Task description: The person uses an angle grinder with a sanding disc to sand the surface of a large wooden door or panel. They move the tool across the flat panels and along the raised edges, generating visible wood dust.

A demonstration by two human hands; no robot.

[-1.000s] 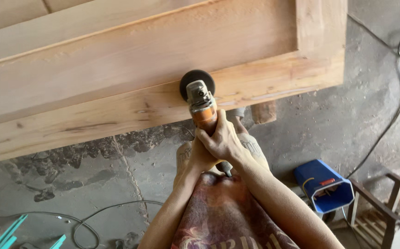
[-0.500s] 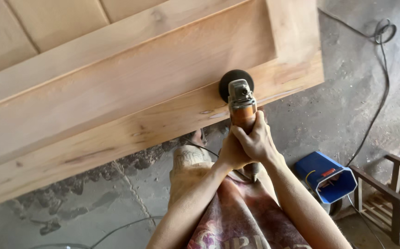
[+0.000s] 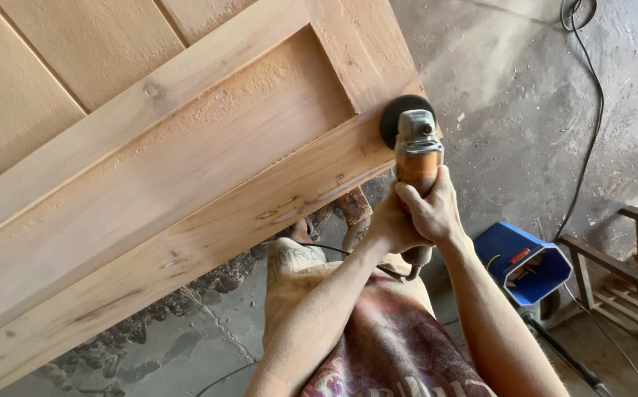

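One orange angle grinder (image 3: 416, 158), gripped by both hands: left hand (image 3: 386, 226) and right hand (image 3: 430, 209) wrapped shut round its body. Its one black disc (image 3: 400, 117) touches the near corner of one big wooden door panel (image 3: 186, 162). One blue bucket (image 3: 522, 265) lies tipped on the dusty concrete floor (image 3: 510, 125); contents unclear. One wooden rack (image 3: 628, 279) sits beside it, and one black cable (image 3: 591, 132).

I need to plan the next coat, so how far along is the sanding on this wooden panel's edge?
Fine dust lies on the recessed face of the wooden panel. Both hands, left hand and right hand, grip the orange sander, its black disc at the corner of the near edge. Pale marks and rough patches show along the near edge; how much remains, I cannot tell.
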